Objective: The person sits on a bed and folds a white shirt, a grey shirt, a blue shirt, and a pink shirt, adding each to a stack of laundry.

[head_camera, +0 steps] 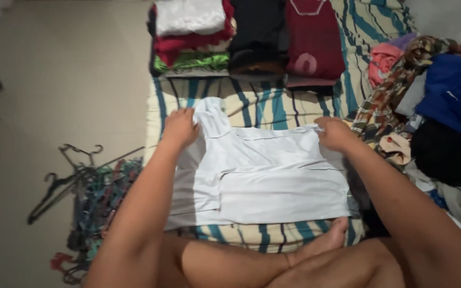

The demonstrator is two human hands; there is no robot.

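Observation:
A white shirt lies flat on a striped mattress in front of my crossed legs, its sleeve folded inward. My left hand grips the shirt's far left corner near the sleeve. My right hand pinches the far right edge of the shirt. Both arms reach forward over the cloth.
Stacks of folded clothes and a maroon garment sit at the mattress's far end. A heap of unfolded clothes lies at the right. Several hangers are piled on the floor at the left.

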